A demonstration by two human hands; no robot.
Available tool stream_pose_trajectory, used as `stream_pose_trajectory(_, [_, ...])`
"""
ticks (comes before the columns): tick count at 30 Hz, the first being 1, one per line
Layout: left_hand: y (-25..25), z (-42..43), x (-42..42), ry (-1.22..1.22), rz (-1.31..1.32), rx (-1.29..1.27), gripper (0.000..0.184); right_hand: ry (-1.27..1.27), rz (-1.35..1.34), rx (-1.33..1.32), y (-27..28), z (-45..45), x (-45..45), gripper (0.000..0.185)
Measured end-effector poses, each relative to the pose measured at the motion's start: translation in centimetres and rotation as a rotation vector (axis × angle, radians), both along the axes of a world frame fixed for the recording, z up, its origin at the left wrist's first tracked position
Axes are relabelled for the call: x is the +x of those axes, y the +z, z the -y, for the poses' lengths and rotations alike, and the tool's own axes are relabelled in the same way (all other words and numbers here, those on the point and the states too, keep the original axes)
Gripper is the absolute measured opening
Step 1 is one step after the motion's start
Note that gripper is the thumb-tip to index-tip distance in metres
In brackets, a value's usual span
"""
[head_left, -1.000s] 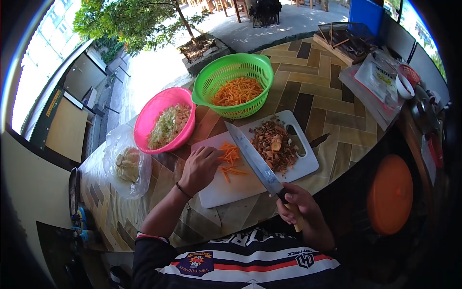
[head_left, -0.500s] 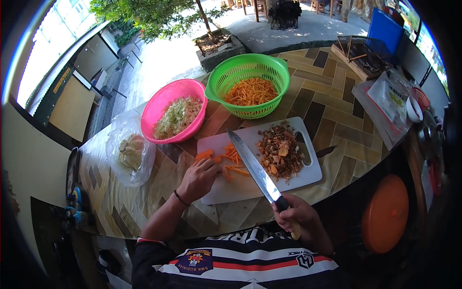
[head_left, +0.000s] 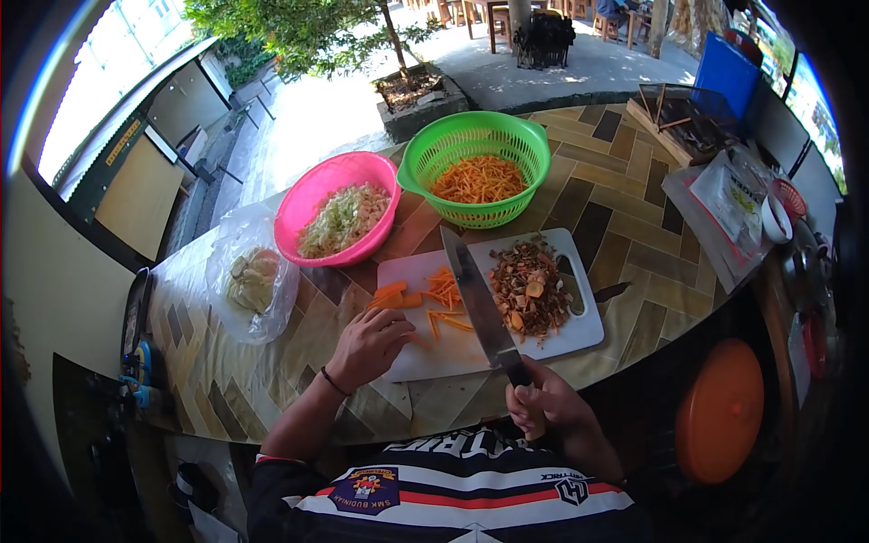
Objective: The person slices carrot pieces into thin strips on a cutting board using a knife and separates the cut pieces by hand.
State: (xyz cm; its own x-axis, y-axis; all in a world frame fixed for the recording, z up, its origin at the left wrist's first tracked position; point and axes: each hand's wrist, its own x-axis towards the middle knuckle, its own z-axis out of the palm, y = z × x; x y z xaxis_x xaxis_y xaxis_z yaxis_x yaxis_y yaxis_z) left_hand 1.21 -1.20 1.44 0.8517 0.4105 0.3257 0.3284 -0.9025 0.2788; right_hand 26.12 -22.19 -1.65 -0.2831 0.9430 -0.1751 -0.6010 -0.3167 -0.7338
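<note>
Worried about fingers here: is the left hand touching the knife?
Apart. The head camera's view shows it: orange carrot strips and bare white chopping board lie between the left hand and the knife.

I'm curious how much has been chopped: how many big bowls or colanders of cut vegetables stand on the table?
2: the pink bowl, with pale pieces, and, just right of it, the green colander, with orange strips. The clutter at far right may hide more.
</note>
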Motion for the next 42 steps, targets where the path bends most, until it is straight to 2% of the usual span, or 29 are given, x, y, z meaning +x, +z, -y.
stream_pose_trajectory(4, [0.6, 0.0, -0.6, 0.007, 0.015, -0.023, 0.015, -0.011, 0.169, 0.206, -2.1, -0.4, -0.5, 0.053])
stream_pose_trajectory(7, [1.2, 0.1, -0.7, -0.005, 0.043, 0.002, 0.015, 0.001, 0.235, 0.222, -1.4, 0.0, -0.6, 0.055])
stream_pose_trajectory(11, [1.8, 0.7, -1.0, 0.005, 0.082, 0.013, 0.01, -0.108, 0.376, 0.234, -0.1, 0.6, -2.3, 0.056])
stream_pose_trajectory(14, [1.4, 2.0, -1.2, -0.019, 0.051, -0.121, 0.007, -0.159, 0.559, 0.241, 0.4, 0.9, -3.3, 0.049])
stream_pose_trajectory(17, [2.1, 4.4, 0.0, -0.16, 0.006, -0.247, 0.008, -0.221, 0.741, 0.252, -0.1, 1.1, -4.5, 0.043])
stream_pose_trajectory(21, [1.1, 7.0, 1.8, -0.169, -0.037, -0.674, 0.022, -0.273, 0.97, 0.239, 0.8, 0.0, -5.6, 0.033])
stream_pose_trajectory(22, [0.6, 7.4, 2.2, -0.176, -0.002, -0.737, 0.034, -0.287, 1.021, 0.242, 1.2, -0.3, -5.9, 0.033])
stream_pose_trajectory(24, [1.4, 8.6, 3.3, -0.001, 0.01, -0.846, 0.038, -0.35, 1.087, 0.269, 1.0, -0.7, -6.5, 0.03])
stream_pose_trajectory(25, [1.9, 8.9, 3.7, 0.084, 0.016, -0.898, 0.04, -0.415, 1.149, 0.389, 1.0, -1.1, -6.8, 0.029])
stream_pose_trajectory(28, [1.4, 9.2, 3.7, 0.085, 0.148, -0.731, 0.036, -0.569, 1.298, 0.733, 1.1, -2.3, -6.7, 0.028])
stream_pose_trajectory(29, [1.2, 9.3, 3.6, 0.094, 0.191, -0.679, 0.034, -0.507, 1.37, 0.721, 1.6, -2.3, -6.5, 0.029])
stream_pose_trajectory(31, [1.1, 9.0, 3.2, 0.133, 0.165, -0.758, 0.029, -0.382, 1.506, 0.691, 2.8, -2.1, -6.1, 0.03])
stream_pose_trajectory(33, [0.2, 8.2, 2.8, 0.155, 0.149, -0.807, 0.027, -0.448, 1.57, 0.724, 3.2, -1.9, -5.8, 0.03])
stream_pose_trajectory(37, [0.7, 7.7, 2.7, 0.209, 0.35, -1.311, 0.025, -0.663, 1.71, 0.775, 4.4, -0.4, -4.5, 0.024])
stream_pose_trajectory(39, [1.1, 7.3, 2.7, 0.191, 0.308, -1.282, 0.024, -0.722, 1.791, 0.804, 3.8, 1.4, -2.9, 0.027])
stream_pose_trajectory(41, [1.9, 7.3, 2.5, 0.15, 0.273, -1.156, 0.024, -0.552, 1.733, 0.767, 4.9, 2.4, -1.8, 0.028])
stream_pose_trajectory(42, [1.7, 7.2, 2.4, 0.14, 0.283, -1.176, 0.024, -0.468, 1.702, 0.749, 5.6, 2.7, -1.5, 0.028])
